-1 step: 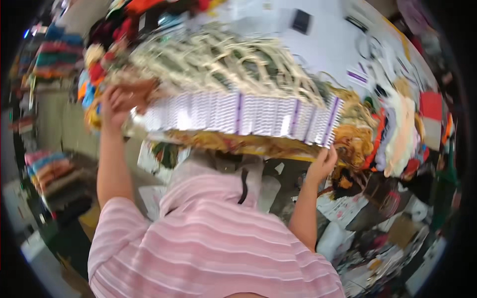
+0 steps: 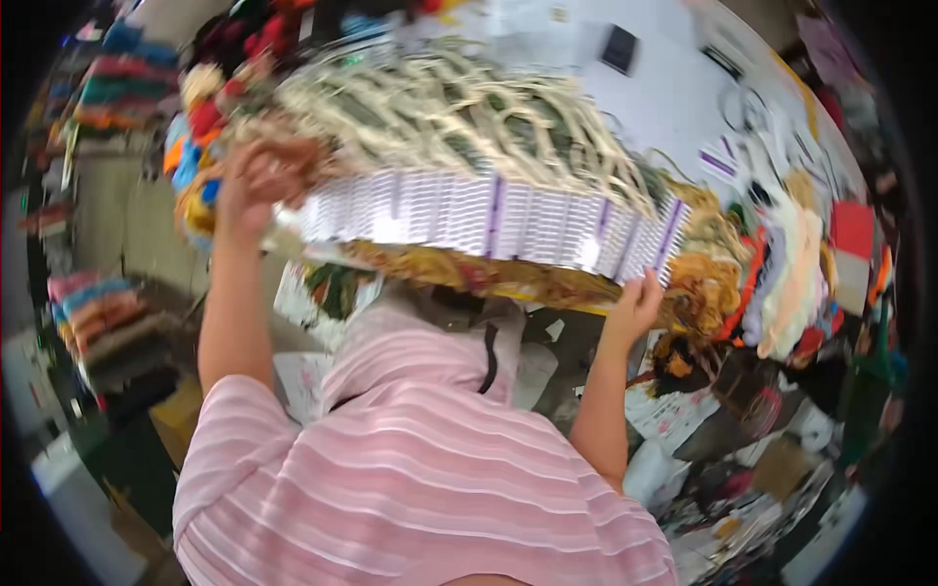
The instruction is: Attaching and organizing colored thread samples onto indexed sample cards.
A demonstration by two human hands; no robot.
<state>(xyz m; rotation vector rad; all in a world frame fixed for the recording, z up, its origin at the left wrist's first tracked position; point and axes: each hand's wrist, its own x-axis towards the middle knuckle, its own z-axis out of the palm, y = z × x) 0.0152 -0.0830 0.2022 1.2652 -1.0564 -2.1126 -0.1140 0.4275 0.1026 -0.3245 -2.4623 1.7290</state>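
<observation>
Across the near part of the table lies a long row of white cards (image 2: 420,217) with purple stripes, slightly blurred. Cream and green yarn strands (image 2: 459,122) fan out from its far edge. My left hand (image 2: 244,207) is at the row's left end, its fingers closed round a rust-brown bundle (image 2: 283,168) that looks like yarn. At the other end my right hand (image 2: 637,301) pinches the near edge of the cards close to their right corner. Mustard and brown yarn (image 2: 440,266) shows under the near edge of the row.
Coloured yarn bundles (image 2: 200,117) crowd the table's left side, and more hanks (image 2: 782,278) lie at the right. A dark flat phone-like object (image 2: 618,49) rests on the white tabletop (image 2: 576,98). Folded textiles (image 2: 107,317) are stacked at the left; papers and scraps (image 2: 674,410) litter the floor.
The whole scene has shifted slightly to the right in view. Against the cards, my right hand has slid a little leftward along the near edge. The left hand still grips the brown bundle.
</observation>
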